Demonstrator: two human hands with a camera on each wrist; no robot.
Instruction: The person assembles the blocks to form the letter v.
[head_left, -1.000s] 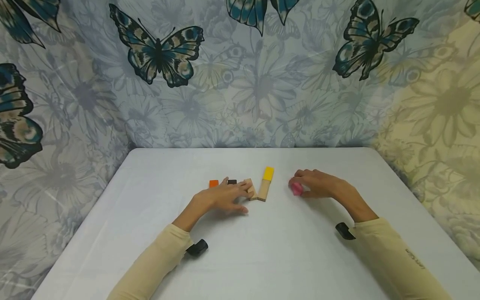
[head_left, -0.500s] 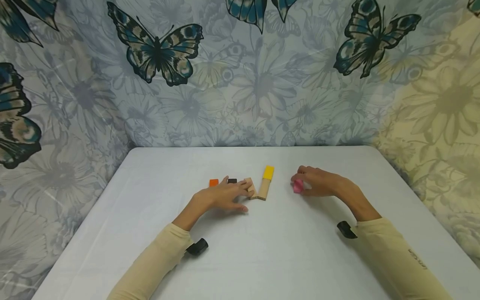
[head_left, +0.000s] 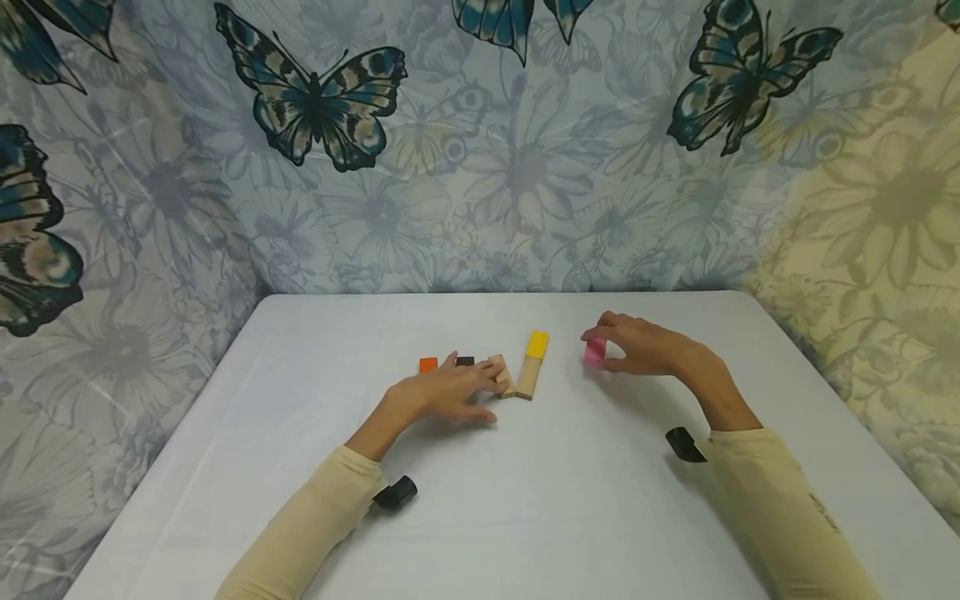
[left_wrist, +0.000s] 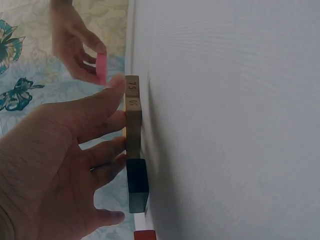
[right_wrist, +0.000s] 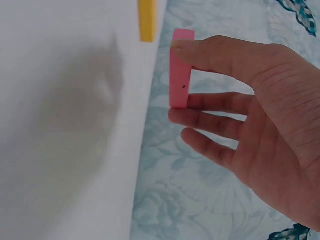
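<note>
My right hand [head_left: 645, 346] pinches a pink block [head_left: 595, 352] between thumb and fingers, held clear of the white table. In the right wrist view the pink block [right_wrist: 180, 75] stands on end, with the thumb near its top. My left hand [head_left: 450, 393] lies spread over a row of blocks, its fingers loosely extended and grasping nothing. Its fingertips overlap a plain wooden block [head_left: 500, 371]; black digits show on wooden blocks [left_wrist: 132, 102] in the left wrist view. Behind the hand are a black block [head_left: 465, 362] and an orange block [head_left: 428, 364], both partly hidden.
Between the hands a second wooden block [head_left: 528, 379] lies slanted, with a yellow block [head_left: 537, 344] at its far end. All rest on a white table [head_left: 540, 517] whose far edge meets a floral backdrop with butterflies [head_left: 322, 108]. A black camera sits at each wrist.
My right hand has moved up and away with the pink block, which has turned in the fingers. The left hand and the other blocks have stayed in place.
</note>
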